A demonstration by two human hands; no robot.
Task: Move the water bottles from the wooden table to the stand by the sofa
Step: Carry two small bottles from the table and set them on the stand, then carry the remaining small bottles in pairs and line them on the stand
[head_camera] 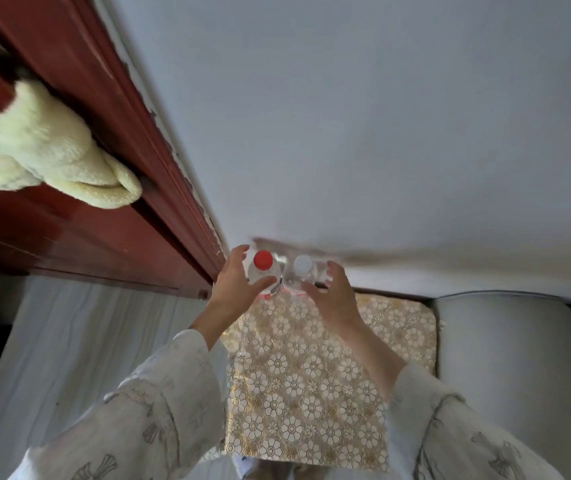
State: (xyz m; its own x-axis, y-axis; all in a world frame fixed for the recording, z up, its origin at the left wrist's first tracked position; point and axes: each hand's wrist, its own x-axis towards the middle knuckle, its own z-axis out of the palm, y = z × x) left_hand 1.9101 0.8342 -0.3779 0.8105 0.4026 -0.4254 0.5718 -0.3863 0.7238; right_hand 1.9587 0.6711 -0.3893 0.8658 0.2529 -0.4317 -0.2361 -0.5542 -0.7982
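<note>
A pale wall [381, 116] is filling most of the view. On its left a dark red wooden door [69, 220] is standing, and a cream towel [45, 147] is hanging on it. At the right the grey sofa [519, 341] is lying against the wall, touching the right edge of the stand [311, 393]. The stand is wearing a gold flowered cover and is sitting between the sofa and a strip of pale striped floor [87, 341].

Two clear water bottles are standing upright at the far edge of the stand, close to the wall, just beside each other. The bottle with the red cap [263, 260] is near the far left corner, next to the door frame; the bottle with the white cap [303, 263] is to its right.

Both arms in loose pale sleeves [159, 393] are reaching forward over the stand. The left hand [235, 284] is curling around the red-capped bottle, fingers spread. The right hand [332, 292] is cupping the white-capped bottle. Whether the fingers are pressing or already loose, I cannot tell.
</note>
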